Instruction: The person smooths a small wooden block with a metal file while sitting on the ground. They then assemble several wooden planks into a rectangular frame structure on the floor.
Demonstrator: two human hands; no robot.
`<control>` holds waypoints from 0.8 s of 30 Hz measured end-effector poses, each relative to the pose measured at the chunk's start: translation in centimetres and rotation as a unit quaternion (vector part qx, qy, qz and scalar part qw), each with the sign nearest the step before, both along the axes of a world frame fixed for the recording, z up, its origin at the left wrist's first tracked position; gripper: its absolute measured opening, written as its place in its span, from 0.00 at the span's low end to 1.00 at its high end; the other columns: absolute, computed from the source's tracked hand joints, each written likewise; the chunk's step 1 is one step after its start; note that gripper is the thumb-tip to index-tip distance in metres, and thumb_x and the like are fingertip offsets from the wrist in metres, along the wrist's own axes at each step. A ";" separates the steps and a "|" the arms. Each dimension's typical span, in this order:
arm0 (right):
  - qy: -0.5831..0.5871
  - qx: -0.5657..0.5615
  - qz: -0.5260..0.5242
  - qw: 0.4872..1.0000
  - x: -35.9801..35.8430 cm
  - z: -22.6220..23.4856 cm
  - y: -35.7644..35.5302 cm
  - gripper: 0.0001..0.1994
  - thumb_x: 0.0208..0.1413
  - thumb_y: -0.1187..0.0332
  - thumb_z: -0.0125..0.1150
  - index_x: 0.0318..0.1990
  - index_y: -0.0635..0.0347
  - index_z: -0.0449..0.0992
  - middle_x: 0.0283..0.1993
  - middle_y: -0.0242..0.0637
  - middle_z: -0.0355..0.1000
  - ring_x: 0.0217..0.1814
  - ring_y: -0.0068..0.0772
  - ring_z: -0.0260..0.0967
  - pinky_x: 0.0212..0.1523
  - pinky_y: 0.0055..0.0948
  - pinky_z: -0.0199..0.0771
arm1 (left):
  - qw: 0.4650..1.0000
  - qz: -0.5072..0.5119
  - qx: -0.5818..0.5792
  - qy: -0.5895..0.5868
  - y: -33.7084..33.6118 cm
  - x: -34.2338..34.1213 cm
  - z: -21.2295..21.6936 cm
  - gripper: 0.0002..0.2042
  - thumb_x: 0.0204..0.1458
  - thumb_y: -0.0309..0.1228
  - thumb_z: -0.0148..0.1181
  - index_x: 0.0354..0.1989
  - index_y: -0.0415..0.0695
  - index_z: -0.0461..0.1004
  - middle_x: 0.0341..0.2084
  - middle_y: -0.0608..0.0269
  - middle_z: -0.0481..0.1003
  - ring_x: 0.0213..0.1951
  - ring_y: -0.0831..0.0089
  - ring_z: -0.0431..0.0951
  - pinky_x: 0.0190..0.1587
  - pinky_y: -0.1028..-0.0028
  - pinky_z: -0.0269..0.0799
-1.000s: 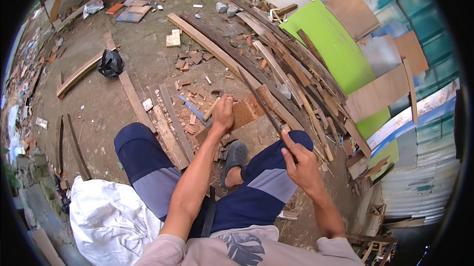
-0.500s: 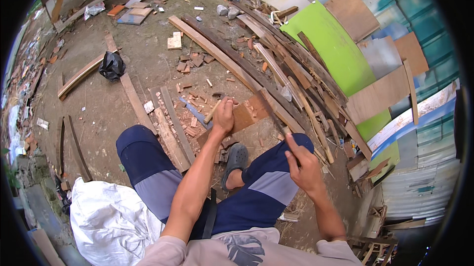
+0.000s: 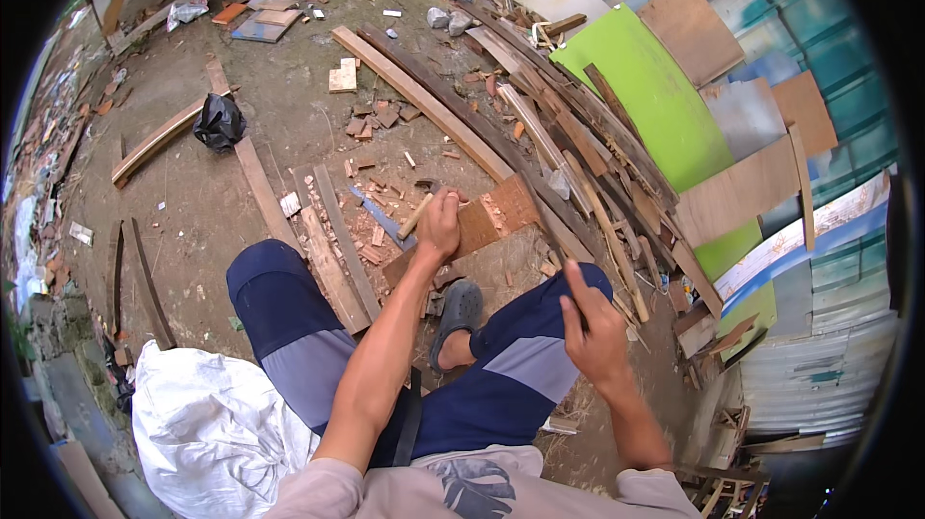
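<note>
Before me, the left hand [image 3: 441,225] curls over a brown board [image 3: 477,229] (hold unclear); the right hand [image 3: 592,321] grips a dark blade [image 3: 550,234] pointing toward eleven o'clock.

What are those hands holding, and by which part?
Right hand: a slim dark tool, by its near end. Left hand: on the brown board, its grip unclear.

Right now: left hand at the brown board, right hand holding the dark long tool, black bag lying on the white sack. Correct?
No: the black bag isn't on the white sack. The head view shows it apart from the sack, farther forward, at a long plank. The rest stands: left hand at the brown board, right hand holding the dark long tool.
</note>
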State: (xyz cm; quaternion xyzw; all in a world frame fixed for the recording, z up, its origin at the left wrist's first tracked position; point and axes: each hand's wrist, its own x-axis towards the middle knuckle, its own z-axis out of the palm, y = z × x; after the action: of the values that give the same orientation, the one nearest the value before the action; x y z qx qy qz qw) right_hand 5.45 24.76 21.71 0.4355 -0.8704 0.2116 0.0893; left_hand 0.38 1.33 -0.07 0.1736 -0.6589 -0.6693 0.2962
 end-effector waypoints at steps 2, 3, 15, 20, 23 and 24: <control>-0.033 0.013 -0.007 0.999 -0.2 0.3 -0.1 0.24 0.59 0.77 0.60 0.65 0.60 0.70 0.31 0.47 0.74 0.27 0.40 0.72 0.31 0.34 0.73 | 1.000 0.003 -0.002 -0.019 0.6 -0.3 -0.6 0.20 0.62 0.42 0.39 0.37 0.38 0.75 0.32 0.45 0.78 0.39 0.51 0.77 0.45 0.62 0.69; -0.039 -0.017 0.003 0.999 -0.1 0.4 -0.1 0.24 0.60 0.77 0.60 0.65 0.59 0.70 0.31 0.47 0.75 0.27 0.41 0.72 0.32 0.34 0.73 | 1.000 0.003 -0.009 -0.018 0.7 -0.1 -0.5 0.20 0.62 0.42 0.39 0.38 0.39 0.75 0.32 0.45 0.78 0.38 0.51 0.78 0.45 0.61 0.69; -0.068 -0.043 0.028 0.996 -0.8 -2.4 0.4 0.25 0.61 0.75 0.58 0.67 0.58 0.68 0.37 0.51 0.78 0.32 0.42 0.75 0.38 0.34 0.75 | 1.000 -0.004 0.023 -0.007 0.3 0.1 -0.1 0.20 0.63 0.41 0.39 0.37 0.36 0.74 0.33 0.46 0.77 0.39 0.56 0.76 0.47 0.64 0.68; -0.414 0.015 -0.152 0.897 0.6 0.6 -0.8 0.23 0.62 0.75 0.56 0.66 0.58 0.68 0.47 0.53 0.79 0.42 0.46 0.79 0.46 0.34 0.76 | 1.000 -0.007 0.013 -0.002 -0.1 0.6 0.1 0.21 0.64 0.40 0.39 0.37 0.35 0.74 0.34 0.47 0.77 0.40 0.56 0.76 0.48 0.65 0.68; -0.192 -0.115 -0.019 0.974 1.2 -1.5 -1.0 0.24 0.63 0.72 0.55 0.67 0.56 0.68 0.45 0.51 0.80 0.40 0.38 0.79 0.44 0.31 0.76 | 1.000 -0.016 0.002 0.020 -0.9 0.5 -0.8 0.21 0.64 0.40 0.39 0.37 0.34 0.74 0.33 0.48 0.77 0.40 0.57 0.76 0.47 0.65 0.67; -0.099 -0.147 0.020 0.984 1.2 -2.1 -1.1 0.24 0.64 0.72 0.55 0.68 0.55 0.68 0.44 0.50 0.80 0.40 0.35 0.79 0.44 0.30 0.75 | 1.000 -0.013 0.002 0.021 -0.6 0.5 -0.8 0.21 0.64 0.40 0.39 0.37 0.34 0.74 0.33 0.48 0.77 0.40 0.58 0.76 0.47 0.65 0.67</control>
State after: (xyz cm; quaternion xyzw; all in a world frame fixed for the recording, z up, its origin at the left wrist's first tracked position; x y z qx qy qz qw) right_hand 6.67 23.63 19.64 0.4115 -0.8256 0.3811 0.0613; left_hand 0.89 0.70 -0.83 0.1513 -0.6537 -0.6778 0.3006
